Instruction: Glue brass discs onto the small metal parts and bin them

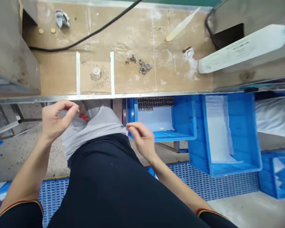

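Observation:
My left hand [58, 120] hovers in front of the bench's front edge, with thumb and fingertips brought together in a pinch. Whatever lies between those fingertips, if anything, is too small to make out. To the right, my right hand [142, 139] is also closed, its thumb against the curled fingers, just by the corner of a blue bin [184, 120]. What it may hold is hidden. On the bench, between two white tape strips, stands a small clear cup-like piece [96, 73] with dark specks around it. Several small metallic and blue parts [144, 67] lie in a loose cluster.
A white bottle [239, 49] with a blue end lies at the bench's right. A black cable [90, 35] crosses the bench. A second blue bin [243, 133] stands further right. Rows of small parts [155, 103] sit in the nearer bin. Metal housings flank the bench.

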A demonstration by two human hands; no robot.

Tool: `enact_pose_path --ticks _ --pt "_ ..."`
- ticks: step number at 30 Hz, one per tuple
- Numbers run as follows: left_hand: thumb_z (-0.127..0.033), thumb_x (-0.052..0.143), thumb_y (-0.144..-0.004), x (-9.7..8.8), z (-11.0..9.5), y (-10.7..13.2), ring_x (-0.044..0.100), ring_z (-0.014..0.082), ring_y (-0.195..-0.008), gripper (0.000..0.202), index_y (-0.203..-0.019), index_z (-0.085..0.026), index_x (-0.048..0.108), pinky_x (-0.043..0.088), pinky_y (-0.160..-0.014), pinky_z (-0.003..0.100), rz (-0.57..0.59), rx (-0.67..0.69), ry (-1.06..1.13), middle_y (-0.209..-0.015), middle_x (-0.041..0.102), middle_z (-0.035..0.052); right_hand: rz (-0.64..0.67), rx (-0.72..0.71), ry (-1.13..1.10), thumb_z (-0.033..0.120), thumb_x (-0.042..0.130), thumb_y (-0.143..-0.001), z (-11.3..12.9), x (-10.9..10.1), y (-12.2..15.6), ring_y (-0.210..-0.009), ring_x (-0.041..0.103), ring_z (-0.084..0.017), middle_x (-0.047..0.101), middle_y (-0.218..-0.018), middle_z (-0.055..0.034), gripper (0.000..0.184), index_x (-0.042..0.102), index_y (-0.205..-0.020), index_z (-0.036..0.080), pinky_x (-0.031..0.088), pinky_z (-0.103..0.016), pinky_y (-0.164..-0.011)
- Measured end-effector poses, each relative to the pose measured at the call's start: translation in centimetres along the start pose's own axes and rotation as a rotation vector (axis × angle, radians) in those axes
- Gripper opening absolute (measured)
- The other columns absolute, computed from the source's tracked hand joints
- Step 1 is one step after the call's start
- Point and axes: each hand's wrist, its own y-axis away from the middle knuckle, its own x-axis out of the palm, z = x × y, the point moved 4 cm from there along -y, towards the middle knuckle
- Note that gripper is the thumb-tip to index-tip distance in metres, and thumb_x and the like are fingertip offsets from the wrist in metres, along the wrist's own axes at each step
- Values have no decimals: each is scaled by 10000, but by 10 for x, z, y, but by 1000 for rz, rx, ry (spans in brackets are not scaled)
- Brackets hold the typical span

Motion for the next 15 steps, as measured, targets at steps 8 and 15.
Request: enact_pose_path --ticks 8,15 --pt "-486 726 -1010 9 39 -54 860 393 -1182 283 -1035 -251 881 672 -1111 542 622 67 -174 -1203 910 175 134 305 206 520 497 -1234 -12 110 -49 -1474 747 -325 795 -1548 -152 467 773 -1494 248 575 -557 -1328" --pt "-845 706 -939 -84 50 -27 867 459 -1297 642 -1199 -300 921 709 -1150 620 837 -392 -227 -1328 902 182 82 468 202 499 807 -1130 22 197 -129 -1295 776 -284 753 -1499 -110 440 738 -1457 211 707 -520 -1114"
